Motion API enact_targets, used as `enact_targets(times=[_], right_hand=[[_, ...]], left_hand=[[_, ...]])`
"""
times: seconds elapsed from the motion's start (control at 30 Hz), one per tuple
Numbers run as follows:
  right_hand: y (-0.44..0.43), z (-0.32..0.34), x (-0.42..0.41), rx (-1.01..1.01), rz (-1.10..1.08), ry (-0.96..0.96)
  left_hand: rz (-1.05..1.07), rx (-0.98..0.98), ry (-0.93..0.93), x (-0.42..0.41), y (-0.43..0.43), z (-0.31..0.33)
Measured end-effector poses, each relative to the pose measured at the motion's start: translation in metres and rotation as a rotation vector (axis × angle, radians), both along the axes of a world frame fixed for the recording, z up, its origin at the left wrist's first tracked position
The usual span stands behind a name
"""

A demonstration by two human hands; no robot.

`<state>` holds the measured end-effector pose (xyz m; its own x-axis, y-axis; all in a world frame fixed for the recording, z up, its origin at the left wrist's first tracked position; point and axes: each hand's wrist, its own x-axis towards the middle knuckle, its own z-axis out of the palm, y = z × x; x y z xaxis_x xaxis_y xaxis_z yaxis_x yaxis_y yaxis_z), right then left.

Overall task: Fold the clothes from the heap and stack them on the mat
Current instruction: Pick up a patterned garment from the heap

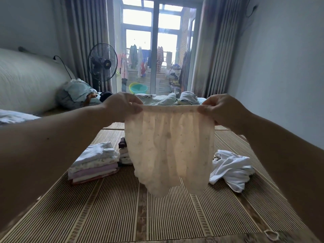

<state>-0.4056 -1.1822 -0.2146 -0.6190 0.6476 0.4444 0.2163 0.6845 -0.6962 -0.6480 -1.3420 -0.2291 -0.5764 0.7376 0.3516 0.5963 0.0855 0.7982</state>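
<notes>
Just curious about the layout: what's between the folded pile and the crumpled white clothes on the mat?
In the head view, a smaller folded stack; the held pale shorts hide the rest.

**Folded stacks and a loose heap share a striped mat**

Seen through my head camera feed, a woven, brown-striped mat (112, 216) fills the foreground. On its left side sits a tall stack of folded clothes (93, 162), white pieces on top and pink ones beneath. Just beside it, farther back, a smaller folded stack (123, 153) is partly hidden from my view. Well apart on the right sprawls a crumpled heap of white clothes (229, 169). A small white loop (271, 235) lies at the near right edge.
</notes>
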Motion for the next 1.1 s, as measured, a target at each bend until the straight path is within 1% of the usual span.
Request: enact_targets(times=[0.1, 0.3, 0.37, 0.57, 0.67, 0.73, 0.8, 0.83, 0.9, 0.97, 1.0, 1.07, 1.1], right_hand=[[0.000, -0.003, -0.004, -0.023, -0.009, 0.024], [-0.004, -0.015, -0.012, -0.058, -0.039, 0.062], [-0.003, -0.016, -0.010, -0.079, -0.043, 0.083], [-0.004, -0.019, -0.010, -0.099, -0.101, 0.115], [-0.007, -0.023, -0.013, -0.111, -0.097, 0.139], [-0.009, -0.024, -0.013, -0.053, -0.087, 0.111], [-0.012, -0.021, -0.007, 0.017, -0.013, 0.040], [-0.014, -0.019, -0.002, 0.019, 0.058, 0.009], [-0.018, -0.015, 0.010, -0.087, 0.253, -0.005], [-0.022, -0.012, 0.019, -0.299, 0.440, 0.047], [-0.024, -0.011, 0.021, -0.443, 0.518, 0.084], [-0.030, -0.011, 0.021, -0.686, 0.644, 0.140], [-0.034, -0.010, 0.019, -0.744, 0.680, 0.153]], left_hand=[[0.039, -0.012, 0.008, -0.002, 0.006, 0.001], [0.115, -0.108, 0.082, 0.004, 0.018, -0.002], [0.124, -0.118, 0.046, 0.006, 0.019, -0.002], [0.061, -0.130, -0.153, 0.017, 0.017, -0.008], [0.066, -0.138, -0.171, 0.024, 0.019, -0.009], [0.059, -0.145, -0.114, 0.025, 0.019, -0.008], [0.047, -0.162, 0.035, 0.021, 0.018, -0.007], [0.046, -0.180, 0.125, 0.019, 0.016, -0.005], [0.045, -0.217, 0.299, 0.018, 0.009, -0.001], [-0.021, -0.240, 0.407, 0.017, 0.005, 0.002], [-0.098, -0.227, 0.371, 0.018, 0.003, 0.004], [-0.262, -0.143, 0.133, 0.023, 0.001, 0.005], [-0.323, -0.094, 0.023, 0.025, 0.000, 0.006]])
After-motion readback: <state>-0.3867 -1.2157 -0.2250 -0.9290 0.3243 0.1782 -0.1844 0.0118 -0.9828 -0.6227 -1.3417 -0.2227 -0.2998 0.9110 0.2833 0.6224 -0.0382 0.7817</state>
